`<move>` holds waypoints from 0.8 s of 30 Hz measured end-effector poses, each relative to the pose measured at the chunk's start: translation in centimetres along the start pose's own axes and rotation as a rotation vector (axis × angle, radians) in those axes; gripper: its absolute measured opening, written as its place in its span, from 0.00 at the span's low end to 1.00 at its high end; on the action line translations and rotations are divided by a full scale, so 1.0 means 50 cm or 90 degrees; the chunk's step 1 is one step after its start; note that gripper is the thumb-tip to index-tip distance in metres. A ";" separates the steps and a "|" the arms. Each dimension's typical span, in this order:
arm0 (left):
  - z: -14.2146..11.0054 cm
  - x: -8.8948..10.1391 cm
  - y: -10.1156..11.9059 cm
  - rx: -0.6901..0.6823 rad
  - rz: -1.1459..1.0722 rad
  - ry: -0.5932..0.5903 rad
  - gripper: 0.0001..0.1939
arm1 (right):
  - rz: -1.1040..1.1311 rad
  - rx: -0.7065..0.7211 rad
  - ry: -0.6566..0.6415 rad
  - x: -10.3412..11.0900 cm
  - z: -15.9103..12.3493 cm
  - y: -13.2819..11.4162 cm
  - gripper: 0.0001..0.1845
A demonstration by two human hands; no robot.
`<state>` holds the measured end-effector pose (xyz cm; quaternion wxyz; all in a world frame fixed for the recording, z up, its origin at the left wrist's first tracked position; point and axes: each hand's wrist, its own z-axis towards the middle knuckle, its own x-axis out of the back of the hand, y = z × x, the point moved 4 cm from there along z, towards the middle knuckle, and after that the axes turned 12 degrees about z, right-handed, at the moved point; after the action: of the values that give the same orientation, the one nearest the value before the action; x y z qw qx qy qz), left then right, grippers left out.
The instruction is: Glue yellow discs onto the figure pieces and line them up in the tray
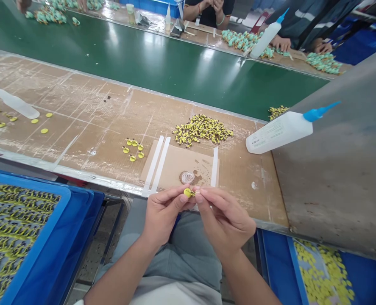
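Between the fingertips of my left hand (167, 212) is a small yellow disc (187, 192), pinched near the bench's front edge. My right hand (224, 214) pinches a small yellow-and-dark figure (192, 193) against the disc; the fingers partly hide where they meet. Just beyond my hands, a cardboard sheet (178, 163) held by white tape strips carries a whitish glue blob (187, 177) and brown stains. A pile of small yellow-and-dark figures (202, 129) lies behind the sheet. Several discs with figures on them (132, 158) sit to its left.
A white glue bottle (279, 132) with a blue nozzle leans by the metal panel (334, 169) at right. Blue trays (63, 212) of yellow pieces stand lower left; a blue bin (277, 258) with yellow discs is lower right. Beyond the green conveyor (175, 59), other people's hands work.
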<state>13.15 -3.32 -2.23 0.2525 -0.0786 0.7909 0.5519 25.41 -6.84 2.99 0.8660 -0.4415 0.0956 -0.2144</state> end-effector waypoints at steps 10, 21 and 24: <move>0.001 -0.001 0.000 0.001 0.016 0.003 0.09 | -0.010 -0.011 -0.008 0.003 0.000 0.002 0.19; 0.008 0.013 -0.005 -0.045 0.052 -0.010 0.10 | 0.005 -0.068 -0.023 -0.003 0.000 0.011 0.20; 0.009 0.016 -0.003 -0.072 0.091 -0.004 0.10 | 0.014 -0.104 -0.025 -0.003 -0.002 0.019 0.18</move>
<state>12.66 -2.86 -2.87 0.2102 -0.0345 0.7614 0.6123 25.52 -6.38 2.16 0.8312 -0.5138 0.1005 -0.1872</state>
